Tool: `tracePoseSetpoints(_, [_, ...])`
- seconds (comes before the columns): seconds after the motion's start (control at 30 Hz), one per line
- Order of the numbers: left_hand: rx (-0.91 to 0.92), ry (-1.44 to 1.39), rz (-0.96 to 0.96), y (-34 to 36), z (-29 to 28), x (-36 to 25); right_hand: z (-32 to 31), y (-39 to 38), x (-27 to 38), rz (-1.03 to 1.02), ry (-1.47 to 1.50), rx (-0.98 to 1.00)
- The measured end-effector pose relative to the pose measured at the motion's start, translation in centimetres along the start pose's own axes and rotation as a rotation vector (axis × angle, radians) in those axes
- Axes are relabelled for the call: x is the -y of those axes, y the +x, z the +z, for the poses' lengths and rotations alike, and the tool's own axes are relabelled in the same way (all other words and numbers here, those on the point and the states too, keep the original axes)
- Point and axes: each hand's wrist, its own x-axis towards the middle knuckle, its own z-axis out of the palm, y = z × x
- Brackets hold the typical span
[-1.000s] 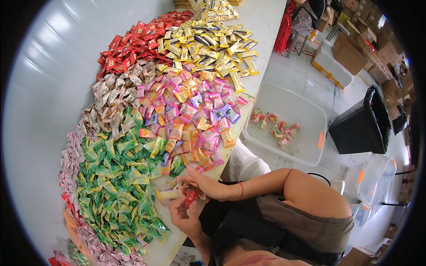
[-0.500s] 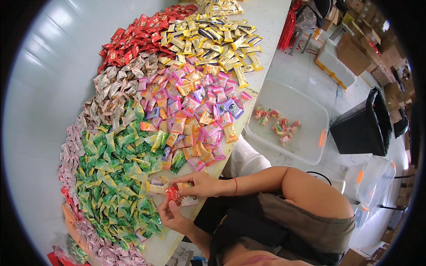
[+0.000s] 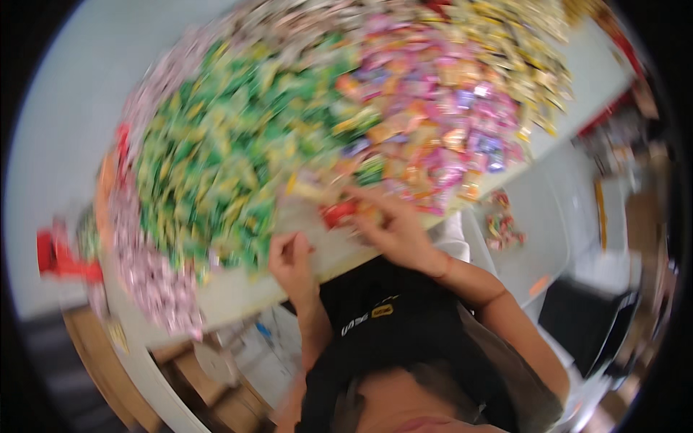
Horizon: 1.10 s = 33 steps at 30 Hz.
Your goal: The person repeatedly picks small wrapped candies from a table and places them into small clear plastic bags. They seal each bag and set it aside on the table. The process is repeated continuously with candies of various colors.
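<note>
Landmark: the green packet pile [image 3: 224, 144] on the bench [image 3: 231, 292]. Black apron [image 3: 390, 307] nearest, on the near side of the pile. Left hand [image 3: 294, 267] just off the pile's near right edge, fingers curled in — blurred, can't tell if anything is pinched. Right hand [image 3: 393, 227] over the bench, right of the pile, gripping a bunch of small packets; red packet [image 3: 337, 214] shows at its fingertips, so it sits just right of the pile too. Pale packet with yellow end [image 3: 310, 189] by those fingers, close to the pile's right edge. Black bin [image 3: 585, 325] well right of the pile, clear tub [image 3: 548, 242] between them, twisted pieces [image 3: 503, 224] inside. Pale pink packets [image 3: 159, 281] line the pile's left side. Pink and orange packets [image 3: 433, 130] touch its right side — brown-white packets [image 3: 296, 29] behind it, yellow packets [image 3: 505, 50] farthest, back right.
</note>
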Motion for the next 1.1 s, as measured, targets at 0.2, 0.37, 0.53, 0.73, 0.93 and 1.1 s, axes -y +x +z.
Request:
tracePoseSetpoints(0.2, [-0.099, 0.464, 0.428, -1.0, 1.6, -1.4, -1.5, -0.4, 1.0, -0.184, -0.132, -0.189])
tracePoseSetpoints(0.37, [-0.017, 0.632, 0.499, 1.4, 4.8, -1.0, -1.8, 0.2, 1.1, -0.175, -0.305, -0.201])
tracePoseSetpoints(0.53, [-0.003, 0.397, 0.445, 1.1, 5.0, -1.3, -0.4, 1.5, 0.4, -0.165, -0.159, -0.088])
tracePoseSetpoints(0.73, [0.118, 0.299, 0.548, -0.9, 5.4, -2.0, 0.4, 2.8, 0.5, 0.099, 0.154, -0.178])
tracePoseSetpoints(0.93, [0.218, 0.196, 0.579, -2.6, 6.1, -1.1, 1.6, 1.7, -0.5, 0.146, 0.391, -0.349])
tracePoseSetpoints(1.1, [0.080, 0.213, 0.636, -2.5, 6.2, -0.7, 2.2, 0.1, 1.0, -0.120, 0.085, -0.197])
